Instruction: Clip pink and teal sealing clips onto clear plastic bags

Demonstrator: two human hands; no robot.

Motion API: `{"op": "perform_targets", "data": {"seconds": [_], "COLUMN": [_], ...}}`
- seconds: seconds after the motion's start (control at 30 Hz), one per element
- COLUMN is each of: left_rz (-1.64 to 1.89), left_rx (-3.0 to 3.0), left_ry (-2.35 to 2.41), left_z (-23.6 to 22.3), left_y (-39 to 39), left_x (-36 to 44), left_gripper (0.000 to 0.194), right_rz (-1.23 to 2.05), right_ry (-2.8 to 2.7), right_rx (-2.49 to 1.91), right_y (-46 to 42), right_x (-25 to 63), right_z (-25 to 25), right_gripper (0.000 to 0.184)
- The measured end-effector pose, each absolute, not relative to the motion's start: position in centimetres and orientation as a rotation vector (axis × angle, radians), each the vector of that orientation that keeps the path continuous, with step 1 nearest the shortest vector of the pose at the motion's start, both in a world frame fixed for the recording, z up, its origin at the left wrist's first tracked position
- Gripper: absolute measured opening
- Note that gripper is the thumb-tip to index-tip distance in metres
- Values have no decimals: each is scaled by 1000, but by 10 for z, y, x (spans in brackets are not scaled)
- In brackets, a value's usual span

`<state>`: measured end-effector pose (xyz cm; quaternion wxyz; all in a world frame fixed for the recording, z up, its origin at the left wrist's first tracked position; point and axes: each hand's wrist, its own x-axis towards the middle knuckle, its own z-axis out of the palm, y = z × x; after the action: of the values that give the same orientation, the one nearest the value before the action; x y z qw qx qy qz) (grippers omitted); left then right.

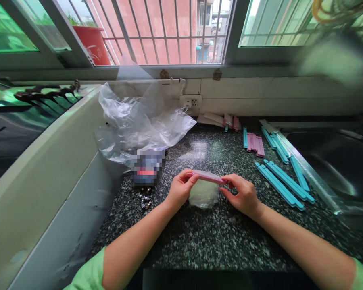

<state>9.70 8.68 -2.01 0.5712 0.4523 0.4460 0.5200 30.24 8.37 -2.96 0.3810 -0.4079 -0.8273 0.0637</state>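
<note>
A pink plastic strip [210, 177], which looks like a bag sealing clip, is held level above the counter with clear film along it. My left hand [181, 185] pinches its left end between thumb and fingers. At the other end, my right hand [241, 194] grips it with thumb and fingertips. Beneath the strip lies a pile of thin clear plastic bags [203, 195]. Whether the strip sits inside a bag I cannot tell. To the right are several long blue clips [280, 186] and a cluster of short pink clips [255, 144].
Crumpled clear plastic [139, 125] covers the back left of the speckled counter [193, 249]. A phone-like blurred object [148, 169] lies before it, with a beaded chain [145, 201]. A sink [326, 161] is at right, a stove edge [48, 157] at left, a wall socket [191, 101] behind.
</note>
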Motion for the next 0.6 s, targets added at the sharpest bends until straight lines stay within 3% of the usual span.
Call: {"op": "perform_targets", "data": {"seconds": [0.1, 0.27, 0.6], "left_rz": [1272, 1287, 1323], "left_rx": [1069, 1051, 1220], "left_ry": [1071, 1099, 1337], "left_z": [-24, -32, -40], "left_y": [90, 100, 192], "left_x": [98, 102, 139], "left_gripper": [35, 35, 25], "right_rz": [-104, -301, -115], "right_ry": [-2215, -2272, -1774], "right_rx": [-1009, -1058, -1786], "right_y": [84, 98, 189], "right_x": [300, 299, 299], "right_z": [-32, -40, -32], "right_gripper": [9, 15, 17]}}
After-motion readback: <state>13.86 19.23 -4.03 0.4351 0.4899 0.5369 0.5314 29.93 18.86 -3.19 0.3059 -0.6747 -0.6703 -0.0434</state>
